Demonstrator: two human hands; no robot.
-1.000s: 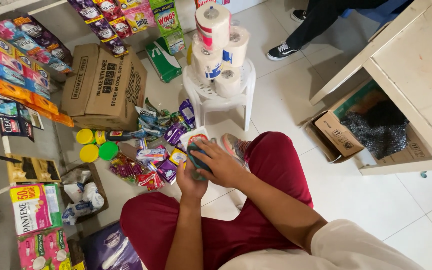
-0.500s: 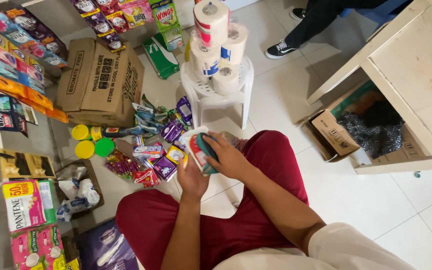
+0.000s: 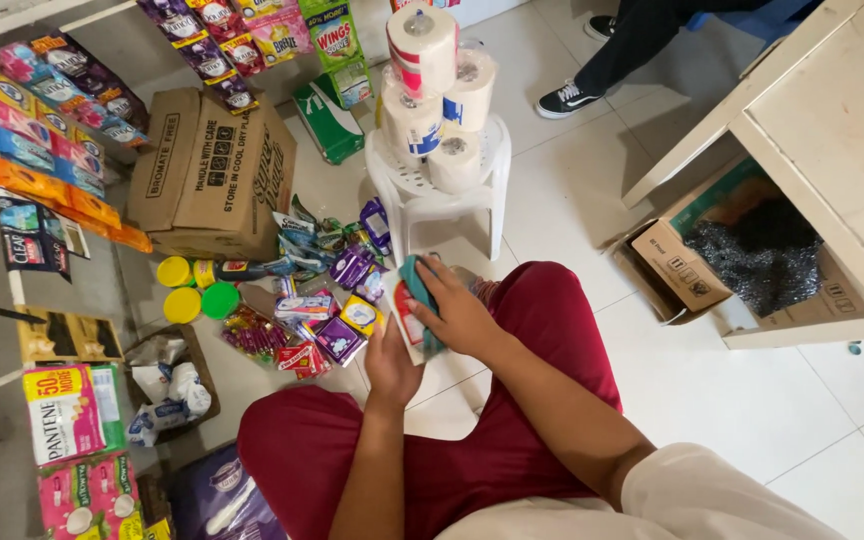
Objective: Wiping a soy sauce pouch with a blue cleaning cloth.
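Note:
I sit on the floor in red trousers. My left hand (image 3: 393,362) holds a flat white packet (image 3: 410,325) with red print from below. My right hand (image 3: 457,310) presses a teal cloth (image 3: 415,282) against the packet's face. Just left of my hands lies a heap of small sachets (image 3: 327,300) in purple, yellow, red and blue.
A white plastic stool (image 3: 439,195) stacked with toilet rolls (image 3: 432,75) stands ahead. Cardboard boxes (image 3: 214,170) lie to the left, with yellow and green lids (image 3: 195,295) beside them. Hanging sachet strips (image 3: 47,120) line the left shelf. A white table (image 3: 822,150) and another person's black shoe (image 3: 569,98) are at right.
My hands with the packet and cloth have shifted slightly up and right; the right hand has slid the cloth over the packet.

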